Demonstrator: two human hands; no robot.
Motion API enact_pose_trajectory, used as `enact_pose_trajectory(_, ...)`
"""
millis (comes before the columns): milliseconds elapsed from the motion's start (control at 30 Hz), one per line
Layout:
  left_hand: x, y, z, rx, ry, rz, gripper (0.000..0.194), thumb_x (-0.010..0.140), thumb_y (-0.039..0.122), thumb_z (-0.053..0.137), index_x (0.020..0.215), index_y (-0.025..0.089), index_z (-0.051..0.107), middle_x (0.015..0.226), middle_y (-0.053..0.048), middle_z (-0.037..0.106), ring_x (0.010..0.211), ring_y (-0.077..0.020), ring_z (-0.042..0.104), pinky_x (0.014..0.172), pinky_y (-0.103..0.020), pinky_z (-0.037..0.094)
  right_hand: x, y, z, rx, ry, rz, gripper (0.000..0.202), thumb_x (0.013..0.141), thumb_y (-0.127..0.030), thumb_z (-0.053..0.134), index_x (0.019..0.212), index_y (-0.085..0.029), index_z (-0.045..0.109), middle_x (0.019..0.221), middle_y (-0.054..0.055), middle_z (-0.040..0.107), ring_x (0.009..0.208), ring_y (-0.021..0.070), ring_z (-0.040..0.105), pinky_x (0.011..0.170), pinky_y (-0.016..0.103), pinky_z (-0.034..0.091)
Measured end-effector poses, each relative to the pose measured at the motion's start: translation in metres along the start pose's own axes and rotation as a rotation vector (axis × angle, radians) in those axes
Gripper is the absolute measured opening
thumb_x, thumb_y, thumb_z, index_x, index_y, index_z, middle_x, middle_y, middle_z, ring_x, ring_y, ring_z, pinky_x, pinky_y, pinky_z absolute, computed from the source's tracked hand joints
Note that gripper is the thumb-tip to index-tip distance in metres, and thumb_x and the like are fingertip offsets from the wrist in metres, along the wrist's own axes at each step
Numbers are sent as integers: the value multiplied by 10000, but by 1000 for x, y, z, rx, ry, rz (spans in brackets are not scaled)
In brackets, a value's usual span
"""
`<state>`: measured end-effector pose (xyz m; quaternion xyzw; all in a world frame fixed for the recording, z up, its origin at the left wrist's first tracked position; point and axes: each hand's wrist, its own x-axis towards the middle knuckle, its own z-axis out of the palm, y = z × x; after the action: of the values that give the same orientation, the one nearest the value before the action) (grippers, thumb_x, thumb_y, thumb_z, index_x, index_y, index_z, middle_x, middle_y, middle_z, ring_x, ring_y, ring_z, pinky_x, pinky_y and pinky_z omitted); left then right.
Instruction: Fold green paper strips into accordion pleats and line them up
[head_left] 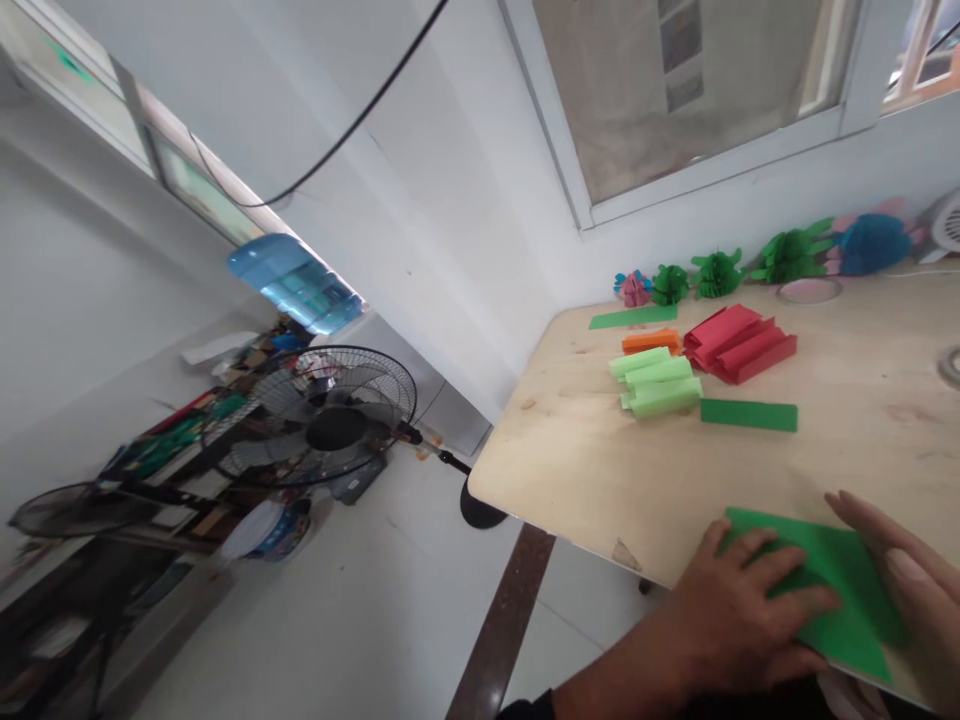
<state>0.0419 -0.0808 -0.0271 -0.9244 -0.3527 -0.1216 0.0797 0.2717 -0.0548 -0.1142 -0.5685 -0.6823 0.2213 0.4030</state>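
Note:
A sheet of green paper [844, 560] lies at the near edge of the wooden table. My left hand [750, 610] rests on its left part with the fingers spread. Over the sheet's right side is my right hand [900, 560], tilted on edge, its fingers stretched out and partly cut off by the frame. Farther up the table lies a dark green paper strip [748, 414]. Beside it are light green folded papers [656, 382], with red folded papers [739, 343] and an orange folded paper [651, 341] behind them.
Along the wall stand green paper figures [718, 273] and a blue one [874, 243]. A roll of tape [808, 290] and another green strip [634, 317] lie on the table [570, 460]. To the left, a standing fan [335, 428] and a water bottle [296, 283] are off the table.

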Motion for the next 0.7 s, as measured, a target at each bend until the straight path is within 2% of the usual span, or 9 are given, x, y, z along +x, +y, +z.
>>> enact_pose_trajectory(133, 2, -7, 3, 19, 14, 19, 483, 966, 552, 338, 1301, 280, 556, 1407, 1, 541, 1298, -211, 465, 1075, -403, 375, 5, -6, 1, 19, 12, 41, 675, 729, -662, 377, 1302, -353, 554, 1288, 11, 585, 1280, 311, 473, 980, 495, 515)
enact_pose_trajectory(300, 9, -12, 7, 33, 36, 53, 384, 957, 478, 427, 1230, 270, 599, 1346, -4, 581, 1245, -201, 517, 990, -347, 429, 10, -11, 1, 84, 4, 86, 658, 736, -662, 399, 1287, -347, 571, 1290, 8, 583, 1290, 305, 463, 1007, 492, 496)
enact_pose_trajectory(500, 19, -11, 9, 5, 54, 72, 333, 949, 430, 468, 1164, 233, 627, 1276, -24, 611, 1214, -209, 533, 918, -345, 454, 7, -10, 0, 201, -76, 199, 559, 772, -657, 447, 1273, -435, 557, 1344, -60, 541, 1280, 256, 480, 1011, 472, 440)
enact_pose_trajectory(633, 21, -9, 12, 2, 44, 81, 294, 943, 418, 481, 1102, 240, 653, 1266, -23, 618, 1192, -201, 548, 897, -334, 458, 3, -30, 1, 240, -55, 232, 543, 765, -668, 466, 1249, -445, 572, 1315, -60, 564, 1254, 248, 503, 1011, 452, 418)
enact_pose_trajectory(700, 22, -11, 14, -12, 47, 85, 294, 949, 424, 466, 1070, 246, 666, 1253, -19, 627, 1185, -197, 555, 885, -323, 463, 1, -46, 2, 241, -24, 251, 523, 803, -637, 428, 1288, -467, 529, 1348, -82, 536, 1297, 238, 459, 1051, 452, 380)
